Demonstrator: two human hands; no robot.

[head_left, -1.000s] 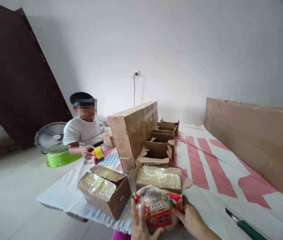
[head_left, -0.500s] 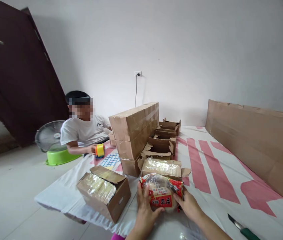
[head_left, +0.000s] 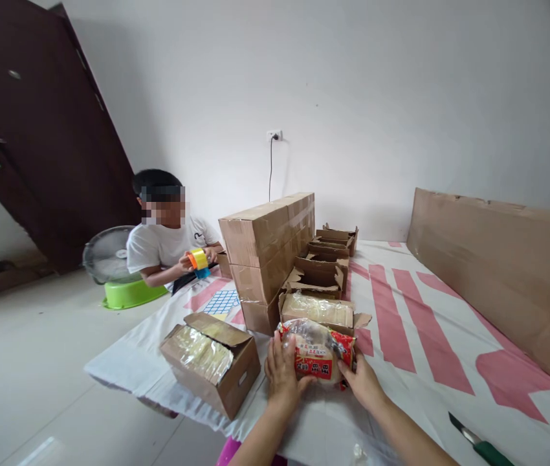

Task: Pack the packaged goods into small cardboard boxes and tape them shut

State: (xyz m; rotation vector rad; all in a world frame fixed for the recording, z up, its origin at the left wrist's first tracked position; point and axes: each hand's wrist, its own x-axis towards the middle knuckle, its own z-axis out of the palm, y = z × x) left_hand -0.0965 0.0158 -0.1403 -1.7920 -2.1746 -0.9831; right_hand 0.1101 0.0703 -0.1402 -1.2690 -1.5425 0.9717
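The left hand [head_left: 282, 369] and the right hand [head_left: 361, 382] are each closed on one end of a snack bag [head_left: 318, 356], a clear plastic pack with red and yellow printing, held low at the near edge of the table [head_left: 401, 362] just in front of the person. The bag's label carries red characters on a pale panel and dark characters on a red band below, too small and creased to read. Just beyond the bag, touching or nearly touching it, stands an open carton [head_left: 318, 312] filled with pale wrapped packs. To the left of the hands, near the table's corner, a second open carton [head_left: 213, 362] sits tilted, also holding pale wrapped packs, with a small white label on its side that cannot be read. Farther back rises a stack of sealed cartons [head_left: 268, 249] taped along the top, and to its right a row of empty open cartons [head_left: 326, 259] runs toward the wall. The table is covered with a white cloth bearing broad pink stripes. At the near right lies a knife [head_left: 479, 441] with a green handle. A large flat sheet of cardboard [head_left: 498, 272] leans along the right. At the far left another person [head_left: 168, 239] in a white shirt holds a yellow tape dispenser [head_left: 198, 261], with a green basin [head_left: 132, 292] and a fan [head_left: 107, 254] beside them.
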